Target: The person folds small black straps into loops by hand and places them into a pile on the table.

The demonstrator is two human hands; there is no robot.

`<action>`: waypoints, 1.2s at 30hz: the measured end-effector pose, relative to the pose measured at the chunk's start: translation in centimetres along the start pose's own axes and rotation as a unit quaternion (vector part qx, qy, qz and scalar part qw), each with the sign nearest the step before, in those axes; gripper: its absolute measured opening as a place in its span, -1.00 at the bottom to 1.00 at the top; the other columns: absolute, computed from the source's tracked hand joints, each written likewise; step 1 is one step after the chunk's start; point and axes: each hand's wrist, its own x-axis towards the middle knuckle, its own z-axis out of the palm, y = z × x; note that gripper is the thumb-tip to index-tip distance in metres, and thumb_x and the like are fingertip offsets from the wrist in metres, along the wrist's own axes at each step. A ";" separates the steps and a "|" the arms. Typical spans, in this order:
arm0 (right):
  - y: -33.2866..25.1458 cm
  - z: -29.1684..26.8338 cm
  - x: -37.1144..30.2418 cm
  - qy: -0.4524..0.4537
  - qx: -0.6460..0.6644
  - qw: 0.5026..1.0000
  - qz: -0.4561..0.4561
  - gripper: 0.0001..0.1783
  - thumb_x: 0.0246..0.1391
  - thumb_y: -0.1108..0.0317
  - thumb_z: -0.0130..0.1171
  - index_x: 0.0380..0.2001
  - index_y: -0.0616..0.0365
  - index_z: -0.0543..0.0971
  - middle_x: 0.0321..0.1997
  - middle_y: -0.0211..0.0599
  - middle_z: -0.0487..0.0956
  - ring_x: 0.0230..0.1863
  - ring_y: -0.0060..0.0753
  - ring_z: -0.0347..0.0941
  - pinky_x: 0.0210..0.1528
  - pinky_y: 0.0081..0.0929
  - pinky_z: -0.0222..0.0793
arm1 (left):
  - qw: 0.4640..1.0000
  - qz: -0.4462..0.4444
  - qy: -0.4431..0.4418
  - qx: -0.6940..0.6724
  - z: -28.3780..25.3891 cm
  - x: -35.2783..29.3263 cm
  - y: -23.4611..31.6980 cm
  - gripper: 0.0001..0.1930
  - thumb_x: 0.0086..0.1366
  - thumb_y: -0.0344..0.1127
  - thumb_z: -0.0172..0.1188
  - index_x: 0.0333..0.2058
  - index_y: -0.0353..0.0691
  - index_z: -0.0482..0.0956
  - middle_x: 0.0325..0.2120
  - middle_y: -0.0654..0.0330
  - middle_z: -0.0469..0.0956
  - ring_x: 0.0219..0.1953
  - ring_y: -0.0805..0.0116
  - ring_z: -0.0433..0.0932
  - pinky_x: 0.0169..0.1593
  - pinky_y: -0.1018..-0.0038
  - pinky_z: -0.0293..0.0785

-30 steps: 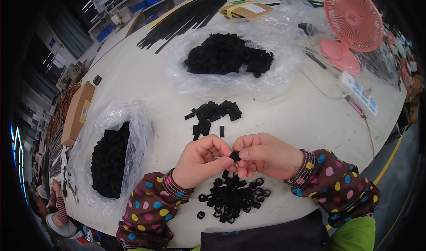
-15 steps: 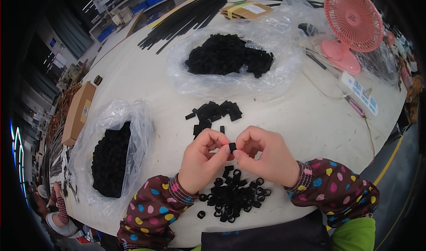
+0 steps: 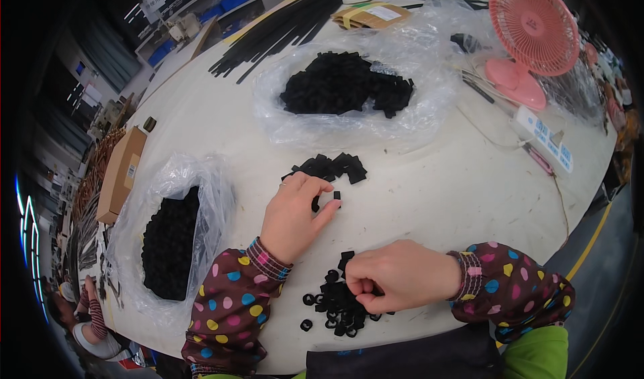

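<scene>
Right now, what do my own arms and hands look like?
You wear dark brown fabric oversleeves with multicoloured polka dots and gathered, stitched cuffs, with bright green cloth beyond them; your left hand and right hand are gloveless.

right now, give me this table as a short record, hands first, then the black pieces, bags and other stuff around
left hand: thumb and forefinger parted at a small black piece; contact unclear
right hand: fingers curled at a pile of black rings; any grip hidden
loose black pieces: just beyond the left hand
left bag: clear plastic, black pieces inside
far bag: clear plastic, black pieces inside
right side: pink fan, white power strip
far side: long black strips
left edge: cardboard box
</scene>
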 end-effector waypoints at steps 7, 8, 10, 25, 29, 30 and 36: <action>0.8 -1.0 0.4 0.061 0.002 0.998 0.032 -0.79 -0.08 0.21 0.21 -0.55 0.09 0.47 -0.57 -0.41 0.52 -0.52 -0.33 0.48 -0.47 -0.42 0.35 | 0.994 0.071 -0.004 0.088 1.8 0.1 -0.5 -0.82 0.02 -0.36 0.23 -0.37 -0.20 0.48 -0.42 0.19 0.44 -0.36 0.25 0.46 -0.33 0.37 0.40; 1.3 -1.1 0.6 0.110 0.016 0.992 0.052 -0.80 -0.07 0.23 0.21 -0.55 0.10 0.48 -0.59 -0.39 0.53 -0.53 -0.34 0.48 -0.47 -0.43 0.35 | 0.995 0.060 -0.007 0.085 1.9 0.1 -0.5 -0.82 0.02 -0.36 0.23 -0.37 -0.20 0.48 -0.42 0.20 0.44 -0.35 0.24 0.46 -0.32 0.37 0.40; 2.4 -1.3 0.8 0.171 -0.007 0.984 0.042 -0.80 -0.06 0.25 0.20 -0.56 0.13 0.49 -0.61 -0.36 0.53 -0.56 -0.35 0.48 -0.48 -0.45 0.34 | 0.995 0.053 -0.009 0.081 1.8 0.2 0.4 -0.82 0.01 -0.37 0.22 -0.37 -0.19 0.49 -0.41 0.21 0.45 -0.35 0.24 0.46 -0.32 0.38 0.41; 5.0 -3.5 1.0 0.312 -0.028 0.942 0.118 -0.82 -0.07 0.30 0.20 -0.49 0.20 0.51 -0.55 -0.30 0.54 -0.53 -0.42 0.49 -0.45 -0.50 0.38 | 0.987 0.129 -0.025 0.091 2.1 0.6 1.0 -0.86 0.00 -0.42 0.22 -0.42 -0.22 0.47 -0.54 0.23 0.47 -0.50 0.31 0.50 -0.41 0.46 0.44; 5.2 -3.1 0.9 0.295 -0.002 0.950 0.103 -0.78 -0.08 0.29 0.21 -0.41 0.21 0.51 -0.48 -0.28 0.56 -0.50 -0.41 0.50 -0.42 -0.48 0.39 | 0.995 -0.011 -0.076 -0.071 0.5 0.5 2.6 -0.88 0.03 -0.42 0.20 -0.44 -0.25 0.46 -0.58 0.27 0.47 -0.54 0.50 0.46 -0.44 0.58 0.39; 5.2 -2.9 0.9 0.292 -0.009 0.953 0.076 -0.76 -0.08 0.29 0.21 -0.37 0.23 0.51 -0.45 -0.27 0.56 -0.48 -0.42 0.51 -0.41 -0.50 0.40 | 0.989 -0.048 -0.082 -0.112 0.1 0.5 2.8 -0.88 0.04 -0.39 0.21 -0.46 -0.27 0.46 -0.62 0.27 0.46 -0.52 0.53 0.44 -0.44 0.60 0.37; 4.3 -2.4 1.1 0.287 0.135 0.947 0.048 -0.73 -0.03 0.31 0.20 -0.31 0.28 0.50 -0.40 -0.29 0.57 -0.45 -0.54 0.51 -0.39 -0.58 0.40 | 0.872 -0.173 -0.100 -0.447 -0.1 0.1 2.3 -0.91 0.20 -0.38 0.13 -0.38 -0.25 0.43 -0.50 0.36 0.45 -0.47 0.66 0.38 -0.42 0.67 0.34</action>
